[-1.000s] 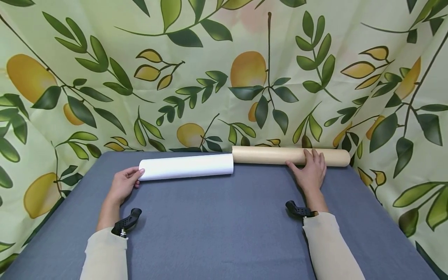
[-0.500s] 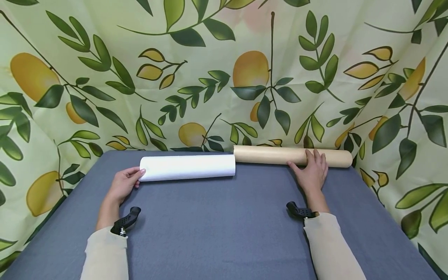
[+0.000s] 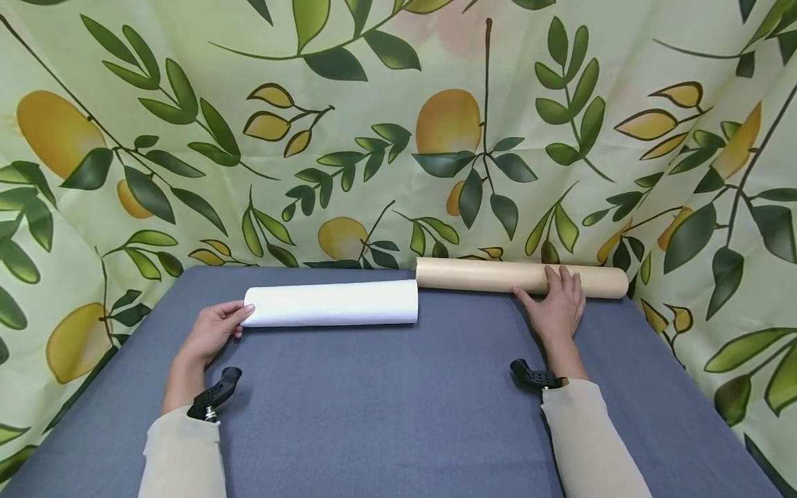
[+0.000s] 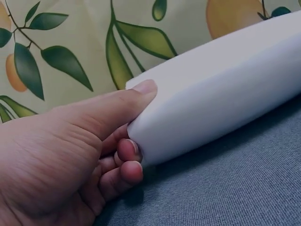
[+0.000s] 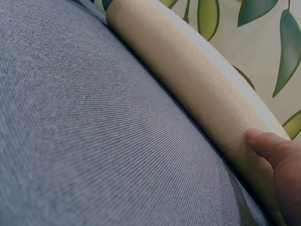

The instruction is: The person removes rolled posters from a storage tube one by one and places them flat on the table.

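Observation:
A rolled white sheet of paper (image 3: 330, 304) lies crosswise at the far side of the table. My left hand (image 3: 214, 332) pinches its left end; in the left wrist view the thumb (image 4: 143, 89) lies on top and the fingers are partly hidden behind and under the edge. To its right, along the back edge, lies a beige cardboard tube (image 3: 473, 277) with a faintly wrinkled surface (image 5: 188, 66). My right hand (image 3: 556, 304) holds the tube right of its middle, thumb (image 5: 263, 141) on the near side, fingers over the top. The white roll's right end is beside the tube's left end, slightly nearer me.
Blue-grey cloth (image 3: 373, 401) covers the table. A curtain printed with fruit and leaves (image 3: 373, 69) hangs right behind the tube and along both sides. Black wrist-worn devices (image 3: 218, 391) sit at both sleeve cuffs.
My left hand has moved slightly toward me and left with the white roll, whose right end now sits lower beside the tube. The right hand and the tube stay about where they were.

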`<state>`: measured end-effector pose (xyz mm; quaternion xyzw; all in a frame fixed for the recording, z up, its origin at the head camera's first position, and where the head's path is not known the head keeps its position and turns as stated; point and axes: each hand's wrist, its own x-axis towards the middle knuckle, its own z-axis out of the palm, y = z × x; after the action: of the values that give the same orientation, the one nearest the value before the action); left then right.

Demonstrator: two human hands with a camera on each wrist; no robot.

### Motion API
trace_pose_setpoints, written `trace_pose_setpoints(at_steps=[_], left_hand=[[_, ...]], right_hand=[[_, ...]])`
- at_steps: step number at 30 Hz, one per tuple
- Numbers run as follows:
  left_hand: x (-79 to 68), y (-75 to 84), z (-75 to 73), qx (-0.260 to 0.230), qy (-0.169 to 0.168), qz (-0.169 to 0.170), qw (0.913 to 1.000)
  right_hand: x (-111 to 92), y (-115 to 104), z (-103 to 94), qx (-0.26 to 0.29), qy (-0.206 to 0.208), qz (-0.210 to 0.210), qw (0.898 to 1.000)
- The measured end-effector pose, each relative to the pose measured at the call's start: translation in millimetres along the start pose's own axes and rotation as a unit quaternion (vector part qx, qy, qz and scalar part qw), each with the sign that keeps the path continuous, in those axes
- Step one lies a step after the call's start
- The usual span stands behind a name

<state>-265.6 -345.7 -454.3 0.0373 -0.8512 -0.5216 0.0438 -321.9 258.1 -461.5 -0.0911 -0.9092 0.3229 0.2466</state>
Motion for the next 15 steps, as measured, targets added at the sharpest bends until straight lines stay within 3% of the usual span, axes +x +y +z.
trace_pose_setpoints(at_steps=[6,15], left_hand=[[-1.3,3.6,-0.2,0.004,0.003,0.006,1.0],[2.8,8.1,15.6,0.02,-0.007,0.004,0.9998]], right_hand=[[1.0,-1.0,1.3,-0.002,-0.003,-0.005,1.0],[-0.1,-4.0,7.5,-0.024,-0.014,-0.042,0.999]])
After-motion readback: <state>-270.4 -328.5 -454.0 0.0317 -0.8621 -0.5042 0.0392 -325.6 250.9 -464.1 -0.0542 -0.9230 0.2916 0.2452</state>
